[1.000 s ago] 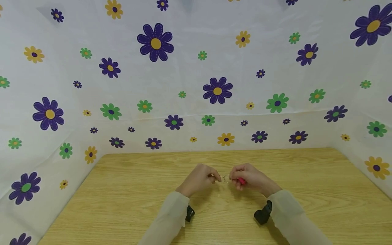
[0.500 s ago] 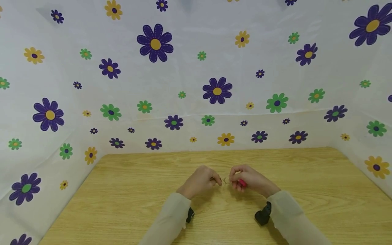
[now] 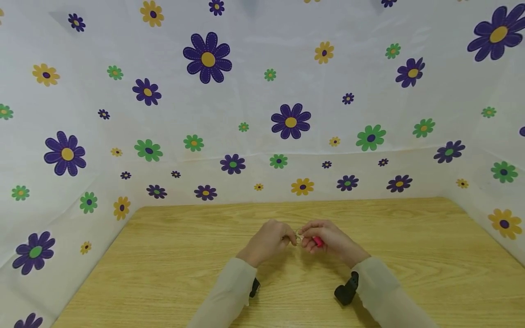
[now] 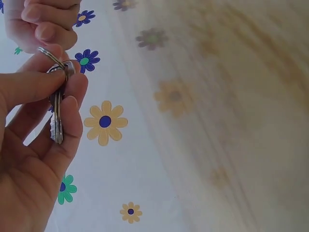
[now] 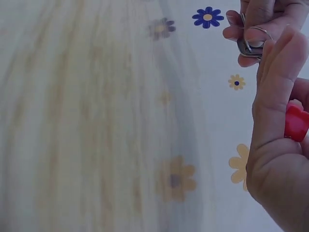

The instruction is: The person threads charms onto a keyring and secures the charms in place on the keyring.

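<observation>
My left hand point(image 3: 268, 241) pinches a small bunch of keys point(image 4: 57, 121) between thumb and fingers. A metal split ring point(image 4: 49, 56) stands out at the top of the bunch, close to the other hand's fingers. My right hand point(image 3: 330, 238) is right beside it, fingertips at the ring; whether they pinch the ring is hard to tell. Tucked in the curled fingers of that hand is a small red piece point(image 5: 295, 123), smooth and partly hidden. Both hands are held above the wooden table point(image 3: 184, 273).
A white cloth with printed flowers point(image 3: 246, 100) hangs behind the table and along both sides. Black wrist cameras are strapped below the sleeves, the right one point(image 3: 346, 291) and the left one point(image 3: 255, 288).
My right hand has moved left toward the left hand, narrowing the gap at the ring. The left hand stays nearly in place, still pinching the keys. The red piece moved along with the right hand.
</observation>
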A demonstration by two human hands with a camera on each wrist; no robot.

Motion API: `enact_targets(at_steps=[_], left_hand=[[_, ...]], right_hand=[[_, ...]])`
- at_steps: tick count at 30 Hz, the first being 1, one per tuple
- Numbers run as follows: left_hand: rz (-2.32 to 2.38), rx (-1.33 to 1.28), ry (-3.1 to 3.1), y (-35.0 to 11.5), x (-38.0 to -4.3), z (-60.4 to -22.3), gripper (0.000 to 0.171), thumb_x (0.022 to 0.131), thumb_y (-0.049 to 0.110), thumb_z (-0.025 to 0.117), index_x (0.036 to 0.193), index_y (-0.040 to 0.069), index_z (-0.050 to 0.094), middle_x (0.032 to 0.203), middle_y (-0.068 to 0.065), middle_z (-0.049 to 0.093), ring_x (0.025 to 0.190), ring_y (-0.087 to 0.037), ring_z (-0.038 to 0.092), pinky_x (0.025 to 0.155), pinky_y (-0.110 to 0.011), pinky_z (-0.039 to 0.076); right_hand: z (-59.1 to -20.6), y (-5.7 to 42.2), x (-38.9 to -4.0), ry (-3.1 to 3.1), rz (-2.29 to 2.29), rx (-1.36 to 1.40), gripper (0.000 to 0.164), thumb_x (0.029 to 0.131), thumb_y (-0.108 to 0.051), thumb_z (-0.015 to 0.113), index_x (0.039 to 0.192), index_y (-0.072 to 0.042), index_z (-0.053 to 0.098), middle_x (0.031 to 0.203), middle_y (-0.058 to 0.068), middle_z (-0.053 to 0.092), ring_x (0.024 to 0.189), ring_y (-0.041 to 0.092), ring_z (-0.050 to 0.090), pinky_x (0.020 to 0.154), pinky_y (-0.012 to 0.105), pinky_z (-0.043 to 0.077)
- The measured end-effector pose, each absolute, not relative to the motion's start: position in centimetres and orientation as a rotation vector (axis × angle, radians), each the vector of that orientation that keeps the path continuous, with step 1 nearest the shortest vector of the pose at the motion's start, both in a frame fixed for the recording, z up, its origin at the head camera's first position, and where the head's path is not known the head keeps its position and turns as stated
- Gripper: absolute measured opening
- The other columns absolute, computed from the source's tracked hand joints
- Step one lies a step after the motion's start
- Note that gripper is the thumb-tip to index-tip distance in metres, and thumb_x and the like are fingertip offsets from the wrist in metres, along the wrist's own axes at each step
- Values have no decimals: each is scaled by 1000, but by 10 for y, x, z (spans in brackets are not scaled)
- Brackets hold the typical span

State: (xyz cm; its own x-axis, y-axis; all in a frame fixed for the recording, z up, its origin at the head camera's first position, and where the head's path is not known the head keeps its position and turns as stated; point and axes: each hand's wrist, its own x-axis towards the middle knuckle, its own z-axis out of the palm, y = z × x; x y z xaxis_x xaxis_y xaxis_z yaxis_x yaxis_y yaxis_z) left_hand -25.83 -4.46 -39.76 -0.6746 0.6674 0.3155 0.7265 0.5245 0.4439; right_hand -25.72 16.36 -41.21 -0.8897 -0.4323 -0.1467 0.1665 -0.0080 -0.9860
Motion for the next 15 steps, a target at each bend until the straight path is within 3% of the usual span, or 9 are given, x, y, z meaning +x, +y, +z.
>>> enact_targets(at_steps=[6, 15], left_hand=[[-863, -1243, -2606, -47, -259, -399, 31, 84, -20, 57, 80, 2, 78, 84, -7, 76, 72, -7, 64, 64, -13, 48], [-869, -1224, -2611, -47, -259, -400, 30, 87, -18, 58, 83, 3, 79, 89, -5, 77, 78, -8, 67, 67, -12, 49]], right_hand=[[-410, 168, -258, 1836, -1876, -359, 14, 101, -3, 54, 94, 2, 65, 78, 6, 69, 59, 7, 63, 58, 18, 55], [-404, 170, -255, 2181, -1701, -387, 29, 104, -17, 58, 91, 7, 66, 71, 4, 61, 55, 8, 52, 51, 19, 46]])
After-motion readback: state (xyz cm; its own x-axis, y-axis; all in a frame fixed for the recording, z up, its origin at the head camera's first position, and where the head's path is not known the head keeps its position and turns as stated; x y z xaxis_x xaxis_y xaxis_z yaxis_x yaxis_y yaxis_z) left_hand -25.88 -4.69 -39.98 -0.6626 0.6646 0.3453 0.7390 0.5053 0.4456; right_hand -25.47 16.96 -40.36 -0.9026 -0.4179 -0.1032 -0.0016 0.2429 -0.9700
